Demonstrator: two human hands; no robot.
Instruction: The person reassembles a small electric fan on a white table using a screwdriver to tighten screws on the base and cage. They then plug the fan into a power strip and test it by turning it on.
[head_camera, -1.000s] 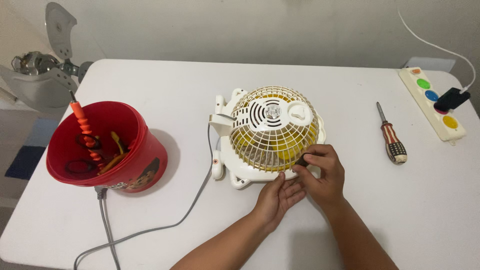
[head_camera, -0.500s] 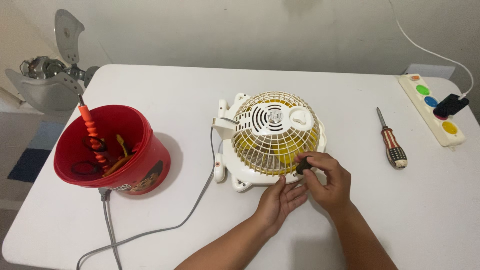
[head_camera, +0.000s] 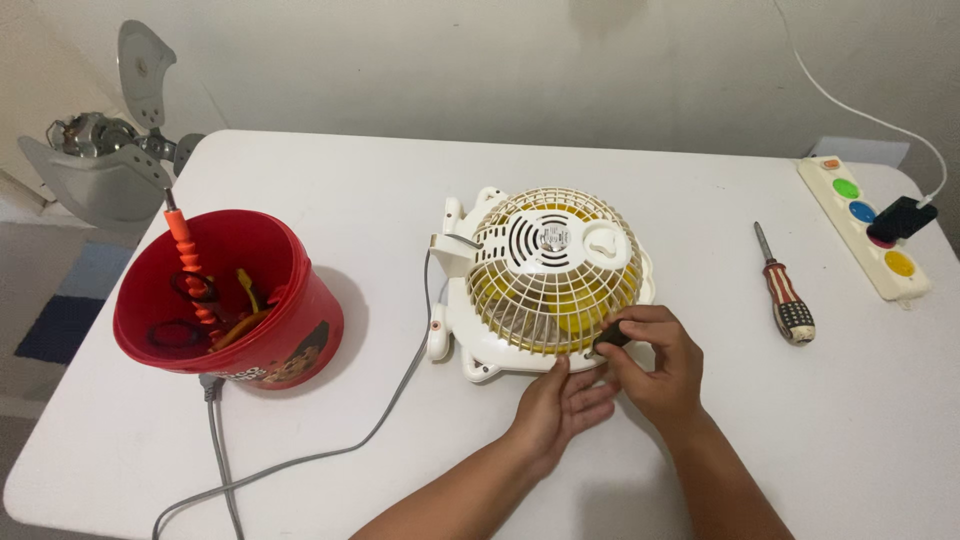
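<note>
Between thumb and fingertips of the right hand (head_camera: 655, 365) sits a small dark part (head_camera: 610, 338), pinched against the lower rim of the fan (head_camera: 548, 272). Just beside it the left hand (head_camera: 562, 397) lies open, fingers touching the fan's base. A grey cord (head_camera: 400, 385) trails left toward the red bucket (head_camera: 285, 330); a screwdriver (head_camera: 785, 290) lies well to the right on the table (head_camera: 400, 180).
</note>
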